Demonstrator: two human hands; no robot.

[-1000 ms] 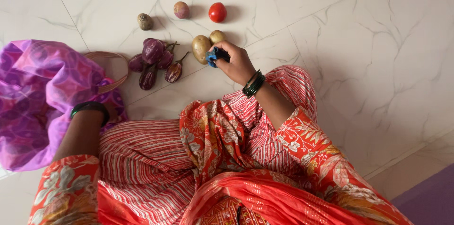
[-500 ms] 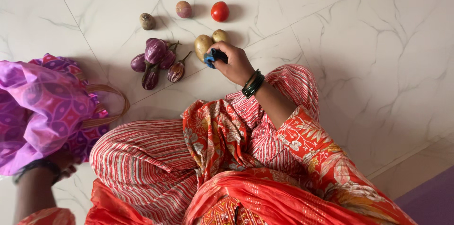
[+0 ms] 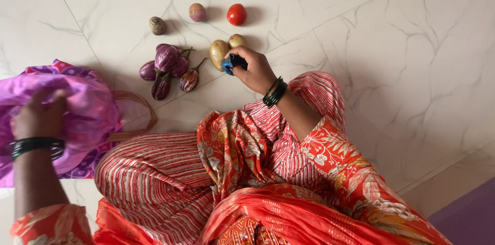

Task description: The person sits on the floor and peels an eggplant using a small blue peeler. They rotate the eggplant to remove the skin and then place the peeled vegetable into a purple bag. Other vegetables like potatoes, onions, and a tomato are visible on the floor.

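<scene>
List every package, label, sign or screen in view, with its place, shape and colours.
No labels, signs or screens in view.
Cloth bag: on the floor at far left, under the left hand; soft and crumpled, pink-purple patterned, with a tan looped handle.
Small blue object: gripped in the right hand beside the potatoes; too hidden to tell its kind.

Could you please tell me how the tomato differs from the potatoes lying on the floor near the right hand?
The tomato is bright red, glossy and round; the potatoes are dull tan and more oval. The tomato lies apart, farther from the person, while the two potatoes sit pressed together right beside the right hand, which grips a blue tool. Both rest on the white marbled floor.
</scene>
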